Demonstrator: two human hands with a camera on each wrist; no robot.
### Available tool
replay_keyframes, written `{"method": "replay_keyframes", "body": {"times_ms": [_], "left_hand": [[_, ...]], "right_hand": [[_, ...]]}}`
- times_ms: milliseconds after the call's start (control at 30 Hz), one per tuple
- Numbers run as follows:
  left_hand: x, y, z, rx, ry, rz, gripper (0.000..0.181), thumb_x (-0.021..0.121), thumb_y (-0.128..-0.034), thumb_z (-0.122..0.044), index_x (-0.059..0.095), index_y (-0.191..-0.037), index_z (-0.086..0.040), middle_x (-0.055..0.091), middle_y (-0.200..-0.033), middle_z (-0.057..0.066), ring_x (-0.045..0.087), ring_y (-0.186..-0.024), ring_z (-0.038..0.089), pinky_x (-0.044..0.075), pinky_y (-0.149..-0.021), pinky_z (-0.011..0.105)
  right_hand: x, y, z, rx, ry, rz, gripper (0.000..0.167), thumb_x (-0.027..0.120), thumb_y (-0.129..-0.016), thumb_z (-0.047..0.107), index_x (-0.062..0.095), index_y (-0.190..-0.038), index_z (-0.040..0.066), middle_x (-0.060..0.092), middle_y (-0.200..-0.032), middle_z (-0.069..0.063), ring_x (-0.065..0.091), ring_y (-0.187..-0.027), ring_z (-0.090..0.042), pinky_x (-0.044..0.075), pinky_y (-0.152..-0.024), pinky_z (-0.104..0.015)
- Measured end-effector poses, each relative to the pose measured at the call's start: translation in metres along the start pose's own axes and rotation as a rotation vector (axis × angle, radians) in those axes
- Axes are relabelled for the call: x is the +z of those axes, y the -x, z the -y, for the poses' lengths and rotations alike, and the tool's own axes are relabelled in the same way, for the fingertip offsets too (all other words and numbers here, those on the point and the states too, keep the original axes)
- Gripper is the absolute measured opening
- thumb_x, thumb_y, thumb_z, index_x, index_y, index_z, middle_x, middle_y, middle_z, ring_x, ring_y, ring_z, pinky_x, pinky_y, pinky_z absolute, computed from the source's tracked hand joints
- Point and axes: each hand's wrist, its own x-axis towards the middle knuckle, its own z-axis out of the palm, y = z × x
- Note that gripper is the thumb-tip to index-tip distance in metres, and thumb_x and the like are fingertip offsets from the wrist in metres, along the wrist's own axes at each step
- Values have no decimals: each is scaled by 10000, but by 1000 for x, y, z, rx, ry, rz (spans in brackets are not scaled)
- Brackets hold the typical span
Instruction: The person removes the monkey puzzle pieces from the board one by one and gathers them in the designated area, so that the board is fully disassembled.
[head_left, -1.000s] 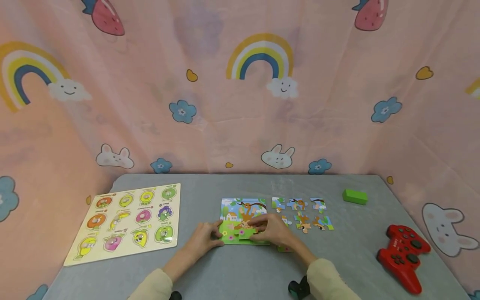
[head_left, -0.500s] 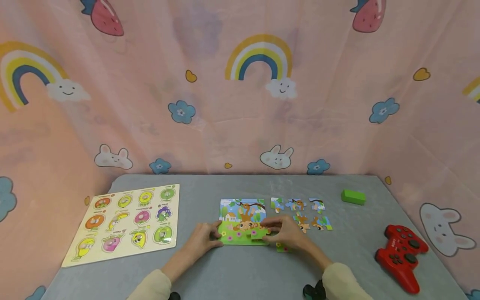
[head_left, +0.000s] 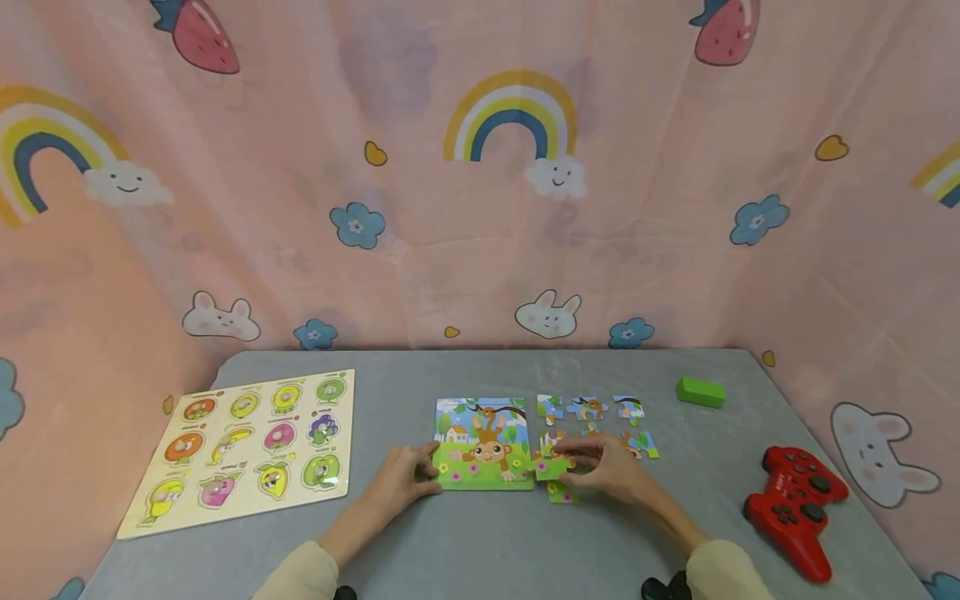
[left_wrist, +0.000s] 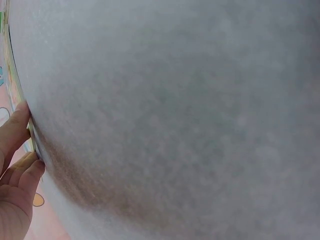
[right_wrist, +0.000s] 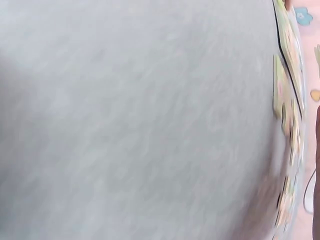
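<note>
My left hand (head_left: 401, 479) holds the left edge of a small picture puzzle board (head_left: 491, 429) showing a monkey in a garden. In the left wrist view the fingertips (left_wrist: 21, 112) meet the board's edge. Just right of the board, my right hand (head_left: 611, 468) pinches a green puzzle piece (head_left: 553, 468) with pink flowers between thumb and fingers. Below that piece another green puzzle piece (head_left: 562, 493) lies on the table. More loose puzzle pieces (head_left: 587, 408) lie beyond the right hand, some partly hidden by it. The right wrist view shows the pieces (right_wrist: 281, 87) only at its edge.
A large fruit puzzle board (head_left: 251, 454) lies on the left of the grey table (head_left: 480, 550). Over to the right are a green block (head_left: 701, 392) and a red game controller (head_left: 798, 512). A pink patterned curtain (head_left: 427, 275) stands behind the table.
My right hand has moved right, taking the green piece from on top of the monkey board to just past its right edge. The left hand has stayed at the board's left edge.
</note>
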Motion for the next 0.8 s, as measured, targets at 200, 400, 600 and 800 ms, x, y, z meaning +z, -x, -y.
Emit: {"method": "replay_keyframes", "body": {"times_ms": [200,400,600,800], "left_hand": [[-1,0,0,-9,-7,5,167,815,-697,-6,705,-807,55,602,-1173,302,638,-1017,405,533,-808,467],[0,0,0,-20,-11,8,160,810,-701,3,707,-810,57,598,-1179,303,629,-1032,411,533,-819,461],[1,0,1,-27,-13,10,157,810,-695,10,706,-804,53,599,-1175,303,622,-1043,422,529,-831,463],[1,0,1,-12,-14,-3,150,816,-692,-1,703,-783,41,603,-1171,301,621,-1046,417,530,-824,467]], "right_hand": [[-13,14,-6,36,-22,-33,438,760,-804,60,607,-1175,-115,606,-1189,-286,631,-1064,-103,514,-897,-226],[-27,29,-10,39,-68,-31,467,755,-807,50,579,-1194,-143,584,-1197,-326,621,-1048,-25,515,-886,-210],[-40,39,-18,82,-100,-33,501,747,-802,12,537,-1210,-188,554,-1226,-351,607,-1048,10,513,-874,-196],[-48,43,-20,159,-81,-65,568,787,-773,66,541,-1231,-162,551,-1261,-319,594,-1057,27,505,-896,-212]]}}
